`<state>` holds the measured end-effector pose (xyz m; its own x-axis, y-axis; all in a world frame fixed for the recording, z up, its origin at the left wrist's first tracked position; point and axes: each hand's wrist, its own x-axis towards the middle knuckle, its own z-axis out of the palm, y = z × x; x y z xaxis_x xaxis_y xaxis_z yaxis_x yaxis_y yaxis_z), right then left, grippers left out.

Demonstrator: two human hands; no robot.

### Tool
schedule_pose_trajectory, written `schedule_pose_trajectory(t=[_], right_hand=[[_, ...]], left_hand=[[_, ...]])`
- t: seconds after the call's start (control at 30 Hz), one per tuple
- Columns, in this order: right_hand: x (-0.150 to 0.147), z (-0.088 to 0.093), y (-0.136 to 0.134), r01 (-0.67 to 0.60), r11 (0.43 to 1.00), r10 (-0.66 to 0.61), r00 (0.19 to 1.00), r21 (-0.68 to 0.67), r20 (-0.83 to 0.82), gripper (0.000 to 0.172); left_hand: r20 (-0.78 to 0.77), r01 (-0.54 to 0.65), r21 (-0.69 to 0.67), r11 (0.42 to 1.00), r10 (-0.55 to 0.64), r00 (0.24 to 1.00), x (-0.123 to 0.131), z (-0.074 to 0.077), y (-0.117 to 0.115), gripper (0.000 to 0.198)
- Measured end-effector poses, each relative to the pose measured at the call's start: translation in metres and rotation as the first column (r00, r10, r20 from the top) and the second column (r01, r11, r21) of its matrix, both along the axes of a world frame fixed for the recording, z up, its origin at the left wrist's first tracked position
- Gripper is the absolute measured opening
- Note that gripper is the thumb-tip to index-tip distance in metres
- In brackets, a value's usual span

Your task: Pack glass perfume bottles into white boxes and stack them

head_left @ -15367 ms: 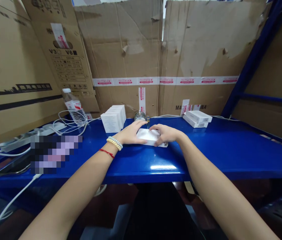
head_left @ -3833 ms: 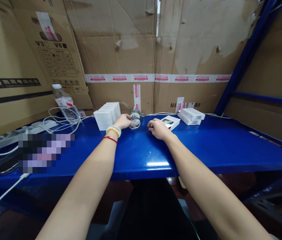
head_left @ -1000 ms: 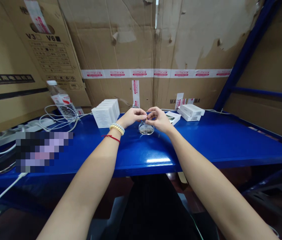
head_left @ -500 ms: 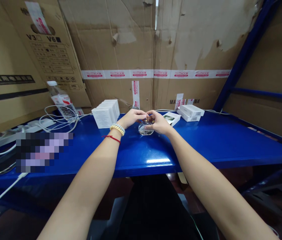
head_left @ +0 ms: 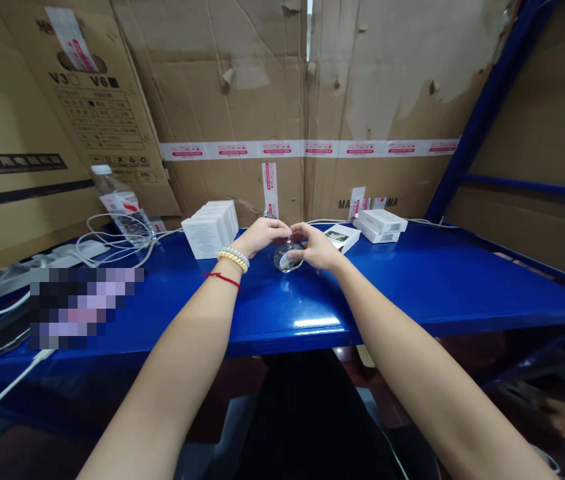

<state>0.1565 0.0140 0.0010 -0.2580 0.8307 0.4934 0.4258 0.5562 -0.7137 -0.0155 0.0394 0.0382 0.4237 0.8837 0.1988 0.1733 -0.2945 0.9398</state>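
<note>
Head view: both forearms run up from the bottom edge, elbows cut off, and meet over the middle of the blue shelf (head_left: 412, 293). The left wrist wears a bead bracelet (head_left: 233, 259) and a red string (head_left: 215, 279).

The left hand (head_left: 261, 235) arches palm down, fingers curled over the top of a small round glass bottle (head_left: 288, 257). The right hand (head_left: 318, 245) meets it from the other side, thumb and fingers cupping the bottle's right flank. Both hands close on the bottle, which sits at the shelf's middle, low over or on the surface; whether its base touches cannot be told. A tiny gold part peeps out between the fingertips at the neck, too small to make out. Most of the glass is hidden by fingers.

Just left of the bottle stands a row of white boxes (head_left: 209, 229). Just right lies a picture box (head_left: 342, 237), then two stacked boxes (head_left: 381, 225). Well to the left are cables (head_left: 122, 240), a water bottle (head_left: 119, 203) and a blurred patch. Cardboard (head_left: 242, 87) walls the back.
</note>
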Motion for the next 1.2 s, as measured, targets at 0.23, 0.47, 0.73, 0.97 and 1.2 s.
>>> schedule_pose_trajectory(t=[0.23, 0.47, 0.73, 0.97, 1.2], right_hand=[[-0.005, 0.001, -0.002, 0.247, 0.969, -0.248, 0.944, 0.031, 0.217, 0.021], [-0.018, -0.001, -0.014, 0.175, 0.985, -0.162, 0.918, -0.003, 0.363, 0.045], [-0.023, -0.001, -0.015, 0.304, 0.950, -0.296, 0.798, 0.073, 0.525, 0.030], [-0.026, -0.003, -0.013, 0.407, 0.909, -0.376, 0.705, 0.091, 0.602, 0.033], [-0.026, -0.002, -0.014, 0.402, 0.912, -0.357, 0.686, 0.080, 0.634, 0.035]], left_hand=[[-0.076, -0.149, -0.028, 0.988, 0.147, 0.986, 0.000, 0.005, -0.002, 0.007], [-0.053, -0.198, -0.149, 0.969, 0.192, 0.980, 0.000, 0.010, -0.006, 0.011], [-0.068, -0.291, -0.188, 0.938, 0.283, 0.957, 0.004, 0.006, -0.003, 0.011], [-0.253, -0.563, -0.079, 0.823, 0.530, 0.809, 0.013, -0.006, 0.008, 0.019], [-0.298, -0.508, -0.192, 0.840, 0.443, 0.845, 0.016, -0.003, 0.001, 0.028]])
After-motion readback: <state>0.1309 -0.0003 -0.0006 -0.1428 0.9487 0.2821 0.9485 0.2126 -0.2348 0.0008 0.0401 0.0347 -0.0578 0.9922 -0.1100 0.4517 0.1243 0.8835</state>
